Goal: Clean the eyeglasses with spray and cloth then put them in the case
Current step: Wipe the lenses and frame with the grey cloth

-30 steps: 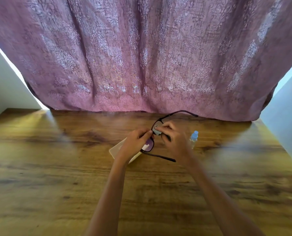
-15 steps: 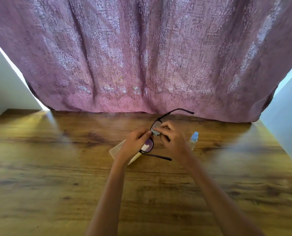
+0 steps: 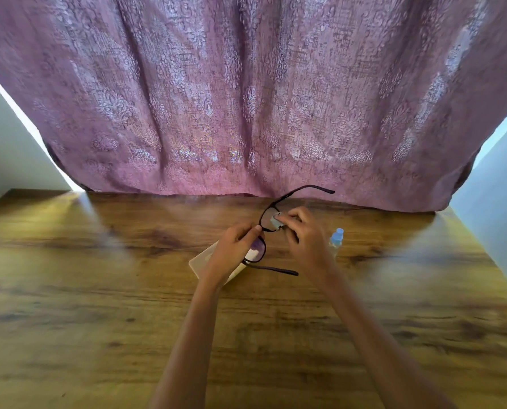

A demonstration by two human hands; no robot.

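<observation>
Dark-framed eyeglasses (image 3: 279,203) are held above the wooden table (image 3: 98,290), temples unfolded and pointing right. My left hand (image 3: 231,252) pinches the frame at the bridge. My right hand (image 3: 305,240) pinches a small pale grey cloth (image 3: 275,221) against the far lens. A cream glasses case (image 3: 202,261) lies on the table under my left hand, mostly hidden by it. A small clear spray bottle with a blue cap (image 3: 336,236) stands just right of my right hand.
A mauve patterned curtain (image 3: 246,98) hangs along the table's far edge. Pale walls (image 3: 4,149) flank it on both sides. Bare wood stretches left, right and toward me.
The glasses and both hands have shifted slightly up and away. My right fingers with the cloth have moved a little across the far lens.
</observation>
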